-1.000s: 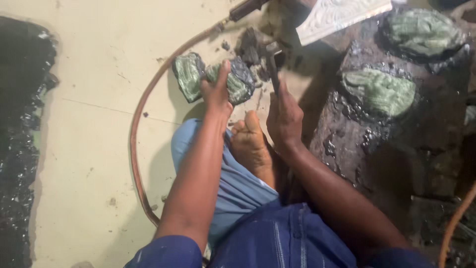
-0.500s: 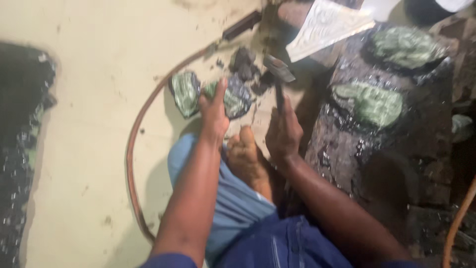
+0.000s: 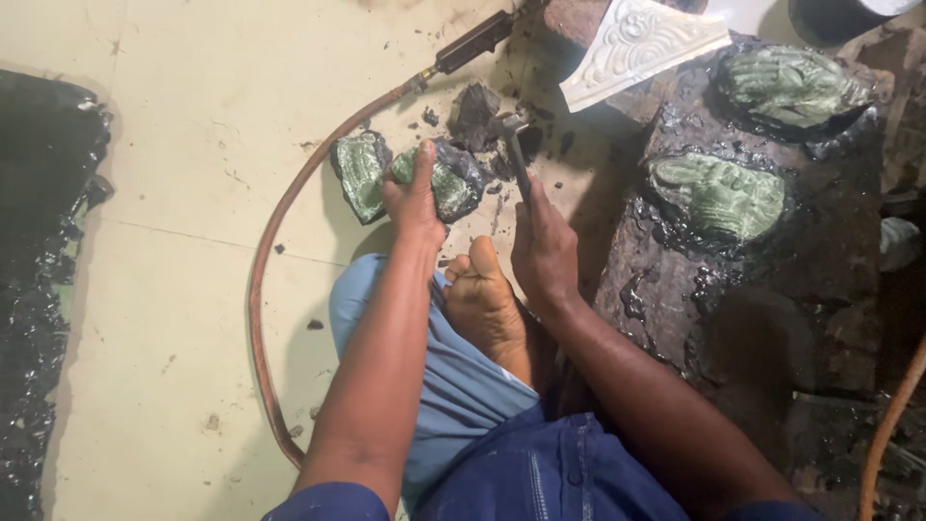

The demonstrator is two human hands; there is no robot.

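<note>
We count four green carved pieces. Two lie on the pale floor point(image 3: 174, 289) at about eleven o'clock from our knees: a smaller green piece point(image 3: 359, 174) lying free, and just beside it at three o'clock the green piece under our hand point(image 3: 453, 183), which still carries a dark crust. The other two, the upper green casting point(image 3: 791, 85) and the lower green casting point(image 3: 719, 196), sit bedded in the dark block point(image 3: 762, 289) at two o'clock. We also count one hammer point(image 3: 518, 154), one white patterned sheet point(image 3: 637, 43) at one o'clock, one dark lump point(image 3: 475, 108) at twelve, two hoses, and one bare foot point(image 3: 485, 304) between our forearms.

For room, the floor lies open from seven to ten o'clock, as far as the black tarry mass point(image 3: 39, 289) along the nine o'clock edge. The reddish hose point(image 3: 262, 289) curves around the two floor pieces from its black nozzle point(image 3: 473, 41) at twelve down toward seven. The dark block closes off the three o'clock side, and a second orange hose point(image 3: 892, 425) crosses at four.

Our left hand point(image 3: 415, 198) lies spread over the crusted piece, fingers apart and pressed to its top, pinning it to the floor. Our right hand point(image 3: 543, 246) is closed in a fist around the hammer's handle; the metal head stands just at one o'clock of that piece, whether touching it we cannot tell.
</note>
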